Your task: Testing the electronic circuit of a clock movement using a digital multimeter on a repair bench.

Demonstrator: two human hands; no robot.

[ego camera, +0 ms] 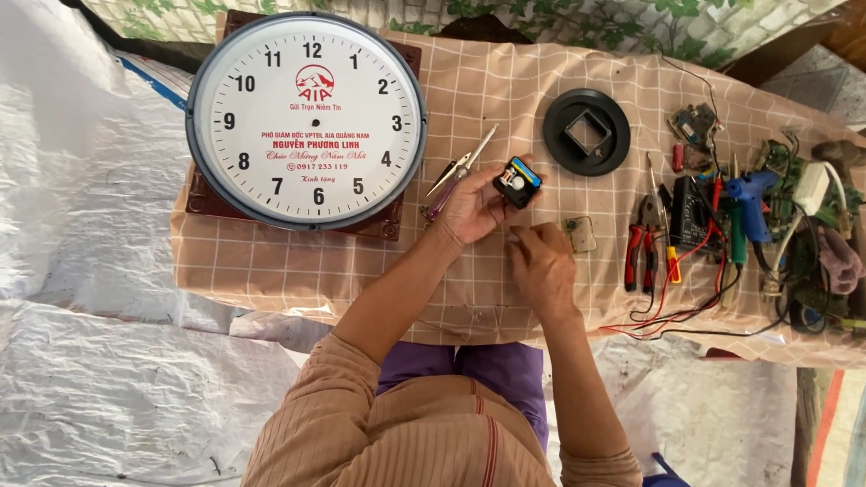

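Head view, left hand [471, 209] gripping clock movement [517, 182]

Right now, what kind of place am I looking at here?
Probably a small home or roadside repair bench for clocks and electronics. A wall clock lies flat on the checked cloth, the left hand holds a small clock movement, and pliers and circuit boards lie alongside.

left hand [471, 209]: fingers curled shut around the small black clock mechanism [518, 182], palm turned up.
right hand [541, 261]: just below the clock mechanism, fingertips pinched together, knuckles up.
forearms: bare, angled inward.
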